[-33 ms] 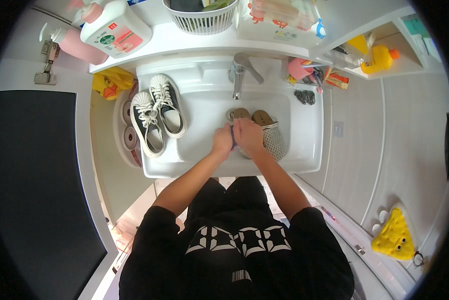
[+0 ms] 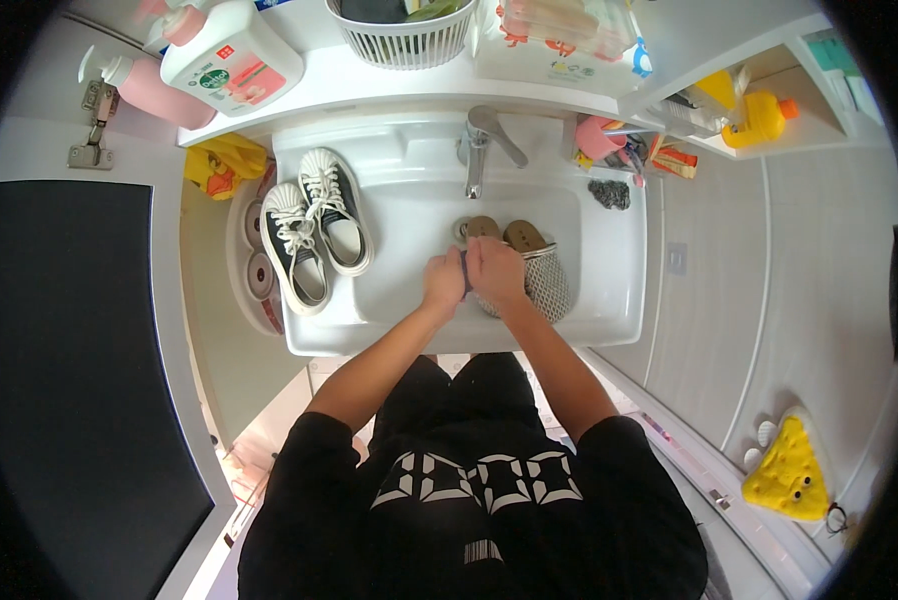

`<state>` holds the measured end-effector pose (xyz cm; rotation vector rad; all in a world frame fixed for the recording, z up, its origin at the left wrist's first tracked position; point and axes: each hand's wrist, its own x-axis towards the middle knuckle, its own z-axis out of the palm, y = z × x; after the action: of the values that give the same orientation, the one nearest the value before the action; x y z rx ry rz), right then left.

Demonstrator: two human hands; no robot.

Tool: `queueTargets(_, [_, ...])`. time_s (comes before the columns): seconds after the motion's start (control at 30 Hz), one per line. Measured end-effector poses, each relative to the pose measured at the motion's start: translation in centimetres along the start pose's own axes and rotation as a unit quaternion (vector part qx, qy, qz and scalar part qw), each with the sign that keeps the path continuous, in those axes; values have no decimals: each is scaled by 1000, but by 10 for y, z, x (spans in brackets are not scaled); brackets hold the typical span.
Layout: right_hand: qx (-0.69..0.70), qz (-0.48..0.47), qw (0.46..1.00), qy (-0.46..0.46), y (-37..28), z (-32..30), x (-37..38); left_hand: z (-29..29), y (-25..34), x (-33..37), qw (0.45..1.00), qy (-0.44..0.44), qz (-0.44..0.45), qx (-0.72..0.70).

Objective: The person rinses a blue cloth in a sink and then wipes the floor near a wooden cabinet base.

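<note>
Both my hands are together over the white sink (image 2: 609, 280), closed on a dark bluish cloth (image 2: 466, 262); only a narrow strip of it shows between them. My left hand (image 2: 444, 280) is a fist on the left side of the cloth, and my right hand (image 2: 496, 268) wraps its other side. A pair of mesh slippers with brown insoles lies in the basin: the right slipper (image 2: 544, 275) shows almost whole, while my right hand hides much of the left slipper (image 2: 483, 226). Black-and-white lace-up sneakers (image 2: 314, 225) rest at the sink's left side.
A chrome faucet (image 2: 477, 150) stands at the back of the sink. Dark scouring mesh (image 2: 609, 194) and a pink cup (image 2: 599, 137) sit at the right rim. Pump bottles (image 2: 234, 60) and a slatted basket (image 2: 404, 40) line the shelf behind.
</note>
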<state>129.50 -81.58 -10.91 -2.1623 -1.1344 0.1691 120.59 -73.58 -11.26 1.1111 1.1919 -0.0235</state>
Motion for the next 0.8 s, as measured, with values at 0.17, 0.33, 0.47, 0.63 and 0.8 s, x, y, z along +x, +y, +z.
queueTargets(0.17, [31, 59, 998, 19, -1, 24, -7, -9, -26, 24, 967, 104, 144, 184])
queueTargets(0.33, [17, 102, 995, 9, 8, 42, -22, -14, -24, 17, 921, 126, 207, 305])
queueTargets(0.47, [43, 155, 987, 0, 5, 56, -24, -23, -24, 22, 904, 134, 242, 326])
queueTargets(0.63, [37, 196, 977, -70, -20, 50, -21, -35, -34, 12, 941, 158, 207, 217])
queueTargets(0.8, [142, 68, 986, 49, -42, 29, -15, -40, -27, -7, 991, 81, 107, 18])
